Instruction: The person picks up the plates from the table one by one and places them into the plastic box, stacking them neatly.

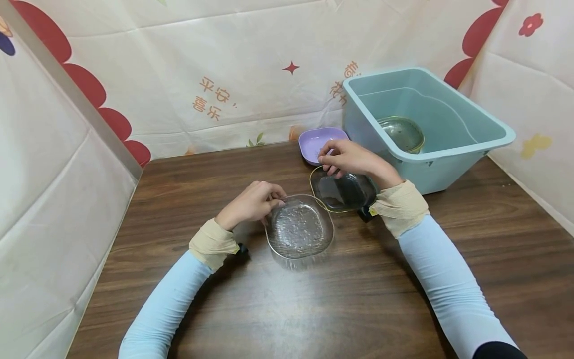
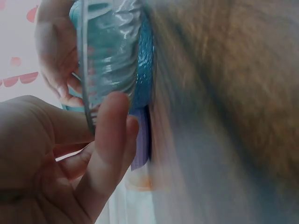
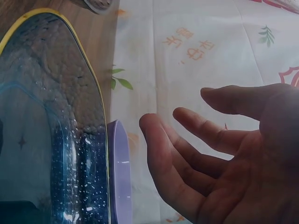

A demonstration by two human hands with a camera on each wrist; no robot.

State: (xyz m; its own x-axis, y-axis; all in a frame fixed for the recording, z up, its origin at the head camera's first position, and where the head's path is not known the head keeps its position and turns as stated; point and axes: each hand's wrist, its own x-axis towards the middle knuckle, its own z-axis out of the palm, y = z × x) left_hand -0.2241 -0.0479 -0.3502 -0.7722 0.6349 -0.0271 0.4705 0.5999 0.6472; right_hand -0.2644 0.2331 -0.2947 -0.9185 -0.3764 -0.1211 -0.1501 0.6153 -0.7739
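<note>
My left hand (image 1: 254, 203) pinches the left rim of a clear, ribbed, square plate with rounded corners (image 1: 301, 229). In the left wrist view, the fingers lie on both sides of the rim of the clear plate (image 2: 112, 51). Over a dark see-through plate with a yellow rim (image 1: 343, 192), my right hand (image 1: 352, 158) hovers with loosely bent fingers. Nothing is between the fingers of the right hand (image 3: 219, 158) in the right wrist view. The clear plate's right edge overlaps the dark plate in the head view.
A purple dish (image 1: 317, 142) sits behind the dark plate, beside a large light-blue tub (image 1: 430, 162). Inside the tub is a greenish see-through bowl (image 1: 403, 134). A patterned white cloth (image 1: 264, 65) hangs behind the brown wooden table (image 1: 188, 174).
</note>
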